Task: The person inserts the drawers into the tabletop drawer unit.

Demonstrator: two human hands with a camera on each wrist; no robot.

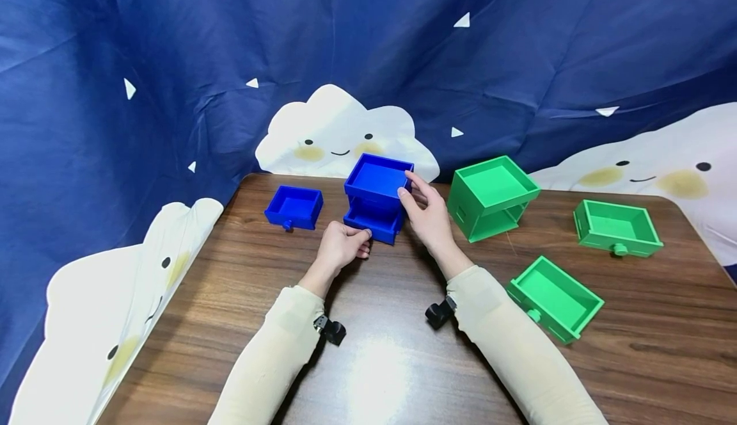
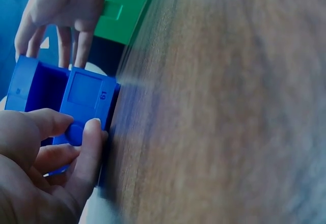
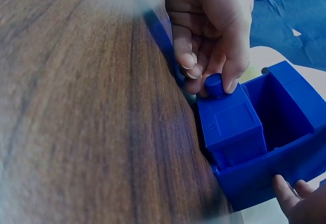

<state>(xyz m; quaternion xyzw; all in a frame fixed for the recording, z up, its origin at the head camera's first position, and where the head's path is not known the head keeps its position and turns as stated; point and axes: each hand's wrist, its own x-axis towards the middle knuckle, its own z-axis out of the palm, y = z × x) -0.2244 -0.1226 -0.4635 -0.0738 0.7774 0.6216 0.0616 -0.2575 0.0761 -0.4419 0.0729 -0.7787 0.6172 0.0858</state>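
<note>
A blue cabinet (image 1: 377, 178) stands at the table's back, its lower opening holding a blue drawer (image 1: 371, 219) that sticks partly out. My left hand (image 1: 340, 247) pinches the drawer's round knob (image 2: 75, 133) between thumb and finger, also visible in the right wrist view with the knob (image 3: 214, 85). On the cabinet's right side rest the fingertips of my right hand (image 1: 428, 219), fairly straight. The cabinet's upper opening holds no drawer. Another blue drawer (image 1: 295, 206) with a knob lies to the left of the cabinet.
A green cabinet (image 1: 492, 188) with an open front stands right of the blue one. One green drawer (image 1: 618, 226) lies at the far right, another green drawer (image 1: 555, 294) nearer, beside my right sleeve. A blue cloth with white clouds hangs behind the wooden table (image 1: 230, 322).
</note>
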